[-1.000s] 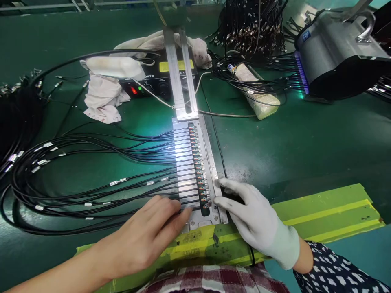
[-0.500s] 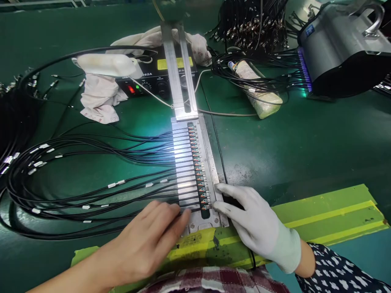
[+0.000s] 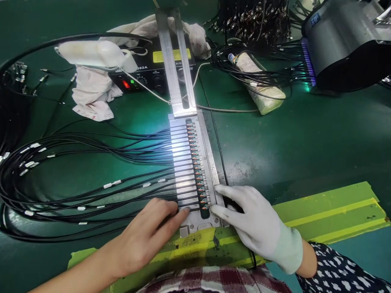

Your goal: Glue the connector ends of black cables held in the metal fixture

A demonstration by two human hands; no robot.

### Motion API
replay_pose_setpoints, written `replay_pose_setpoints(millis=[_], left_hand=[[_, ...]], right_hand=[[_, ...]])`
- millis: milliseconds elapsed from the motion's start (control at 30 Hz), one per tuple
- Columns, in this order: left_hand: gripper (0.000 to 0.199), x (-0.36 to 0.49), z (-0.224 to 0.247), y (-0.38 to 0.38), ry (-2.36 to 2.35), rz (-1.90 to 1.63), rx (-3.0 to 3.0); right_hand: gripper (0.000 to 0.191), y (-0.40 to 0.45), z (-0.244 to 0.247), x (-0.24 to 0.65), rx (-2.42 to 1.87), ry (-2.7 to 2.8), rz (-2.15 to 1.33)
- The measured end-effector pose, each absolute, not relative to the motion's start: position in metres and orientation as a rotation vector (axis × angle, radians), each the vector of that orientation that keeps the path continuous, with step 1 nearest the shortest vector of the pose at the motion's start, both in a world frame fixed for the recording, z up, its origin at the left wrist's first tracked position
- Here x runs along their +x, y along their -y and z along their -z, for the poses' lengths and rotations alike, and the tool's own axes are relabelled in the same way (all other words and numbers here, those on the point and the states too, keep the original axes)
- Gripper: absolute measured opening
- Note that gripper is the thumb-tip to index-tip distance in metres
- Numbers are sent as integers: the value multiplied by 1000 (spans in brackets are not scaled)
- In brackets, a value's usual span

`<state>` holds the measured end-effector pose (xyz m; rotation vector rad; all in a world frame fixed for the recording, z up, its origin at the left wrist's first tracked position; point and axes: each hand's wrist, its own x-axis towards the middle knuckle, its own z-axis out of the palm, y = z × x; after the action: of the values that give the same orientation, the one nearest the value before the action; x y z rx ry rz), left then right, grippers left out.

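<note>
Black cables [image 3: 146, 156] with small connector ends lie side by side across a slotted metal fixture [image 3: 183, 171]. My bare left hand [image 3: 149, 234] is closed at the nearest cable, thumb and index finger around it on the fixture's lower left; the fingertips partly hide this cable. My right hand [image 3: 255, 221], in a white glove, has its fingers apart. One fingertip rests on the fixture's right rail [image 3: 210, 156], while another touches beside the lowest connector [image 3: 206, 207]. The connectors sit in a row over the dark slot.
A two-bar metal cover [image 3: 169, 61] stands at the fixture's far end. Behind it are a black control box [image 3: 146, 81], white cloth [image 3: 93, 91] and a white handheld device [image 3: 91, 53]. At right are a bottle [image 3: 262, 93], a grey machine [image 3: 342, 49] and green-yellow taped board [image 3: 330, 215].
The view has shifted slightly. My left hand has moved a little off the fixture's lower corner, uncovering a small metal block. My right hand stays at the rail.
</note>
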<state>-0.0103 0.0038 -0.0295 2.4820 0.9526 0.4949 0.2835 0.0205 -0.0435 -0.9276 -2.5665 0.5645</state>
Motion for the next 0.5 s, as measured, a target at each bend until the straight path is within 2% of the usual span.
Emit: replay_pose_setpoints(millis=[233, 333, 500], left_hand=[[46, -14, 35, 21, -1208, -395, 2593], [48, -12, 35, 23, -1162, -354, 2632], [41, 5, 38, 2, -1011, -483, 2668]], right_hand=[[54, -22, 44, 284, -934, 2595, -532], [53, -24, 46, 283, -933, 2582, -543], [46, -17, 46, 285, -929, 2403, -715]])
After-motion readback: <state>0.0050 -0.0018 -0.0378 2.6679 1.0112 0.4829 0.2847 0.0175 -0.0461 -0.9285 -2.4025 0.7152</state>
